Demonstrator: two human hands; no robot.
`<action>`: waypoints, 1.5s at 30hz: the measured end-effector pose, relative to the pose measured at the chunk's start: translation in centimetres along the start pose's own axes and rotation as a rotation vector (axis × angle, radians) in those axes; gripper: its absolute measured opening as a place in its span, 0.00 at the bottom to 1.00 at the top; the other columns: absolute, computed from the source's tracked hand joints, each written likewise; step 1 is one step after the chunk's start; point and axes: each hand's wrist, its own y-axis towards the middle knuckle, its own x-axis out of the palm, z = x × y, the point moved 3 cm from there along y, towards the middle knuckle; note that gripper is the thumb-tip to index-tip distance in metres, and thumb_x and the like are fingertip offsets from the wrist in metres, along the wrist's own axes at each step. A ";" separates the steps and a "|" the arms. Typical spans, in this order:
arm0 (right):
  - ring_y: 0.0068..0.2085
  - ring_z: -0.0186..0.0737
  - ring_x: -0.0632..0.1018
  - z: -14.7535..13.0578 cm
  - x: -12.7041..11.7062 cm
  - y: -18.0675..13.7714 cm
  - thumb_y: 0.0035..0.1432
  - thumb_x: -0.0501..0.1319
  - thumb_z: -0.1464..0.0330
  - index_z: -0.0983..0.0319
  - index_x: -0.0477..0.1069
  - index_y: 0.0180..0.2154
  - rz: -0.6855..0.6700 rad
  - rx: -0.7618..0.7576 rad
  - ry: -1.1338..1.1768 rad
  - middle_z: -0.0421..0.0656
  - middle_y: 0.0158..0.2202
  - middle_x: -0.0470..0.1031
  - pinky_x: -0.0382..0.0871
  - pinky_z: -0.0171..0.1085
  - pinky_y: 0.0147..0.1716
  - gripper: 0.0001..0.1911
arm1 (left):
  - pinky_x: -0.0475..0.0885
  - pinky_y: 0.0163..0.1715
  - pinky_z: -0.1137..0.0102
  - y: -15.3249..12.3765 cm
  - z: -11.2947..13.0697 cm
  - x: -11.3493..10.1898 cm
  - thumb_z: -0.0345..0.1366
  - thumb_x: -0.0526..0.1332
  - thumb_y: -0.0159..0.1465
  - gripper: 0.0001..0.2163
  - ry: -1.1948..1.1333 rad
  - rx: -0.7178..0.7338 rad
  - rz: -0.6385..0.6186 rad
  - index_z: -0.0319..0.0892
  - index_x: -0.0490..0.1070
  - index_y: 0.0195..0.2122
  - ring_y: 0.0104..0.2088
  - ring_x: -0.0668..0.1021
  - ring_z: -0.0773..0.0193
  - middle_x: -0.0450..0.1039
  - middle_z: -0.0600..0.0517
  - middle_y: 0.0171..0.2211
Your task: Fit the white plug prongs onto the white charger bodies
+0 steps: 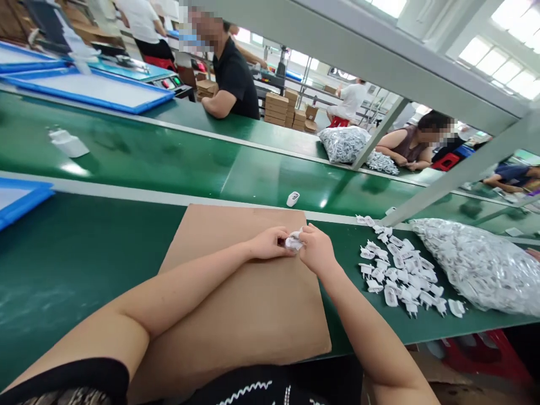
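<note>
Above a flat brown cardboard sheet [253, 298], my left hand [270, 243] and my right hand [317, 248] meet with their fingers closed around a small white plastic charger part [292, 242]. The fingertips cover much of it, so I cannot tell whether it is one piece or two. To the right lies a loose pile of white plug parts with pins [400, 275]. Just beyond the cardboard, a white charger housing [293, 198] with openings in its end stands on the green belt.
A clear bag full of white parts [485, 264] lies at the right. Another charger [70, 143] is on the belt at the left, near blue-rimmed trays [126, 93]. A slanting metal post [447, 174] rises at the right. Co-workers [236, 73] sit across the line.
</note>
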 end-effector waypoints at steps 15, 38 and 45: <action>0.57 0.51 0.78 12.7 -0.8 0.6 0.65 0.57 0.63 0.64 0.69 0.64 0.264 0.518 0.320 0.55 0.58 0.77 0.69 0.50 0.60 0.28 | 0.75 0.41 0.65 2.0 -3.0 -9.9 0.46 0.74 0.52 0.19 0.082 -0.389 0.518 0.42 0.79 0.42 0.39 0.81 0.55 0.81 0.49 0.39; 0.49 0.55 0.80 23.2 -2.2 -2.9 0.58 0.64 0.64 0.64 0.72 0.56 0.108 1.103 -0.059 0.56 0.48 0.78 0.73 0.47 0.48 0.24 | 0.70 0.53 0.58 5.6 -3.5 -11.5 0.43 0.67 0.62 0.16 0.545 -0.471 0.642 0.39 0.78 0.46 0.52 0.77 0.43 0.79 0.40 0.47; 0.62 0.57 0.70 23.9 -4.4 -3.7 0.60 0.57 0.73 0.67 0.69 0.62 0.220 1.082 -0.135 0.60 0.62 0.67 0.66 0.47 0.59 0.28 | 0.71 0.48 0.60 2.4 0.8 -3.0 0.46 0.65 0.64 0.12 0.327 -0.072 0.307 0.46 0.80 0.43 0.47 0.78 0.49 0.81 0.47 0.44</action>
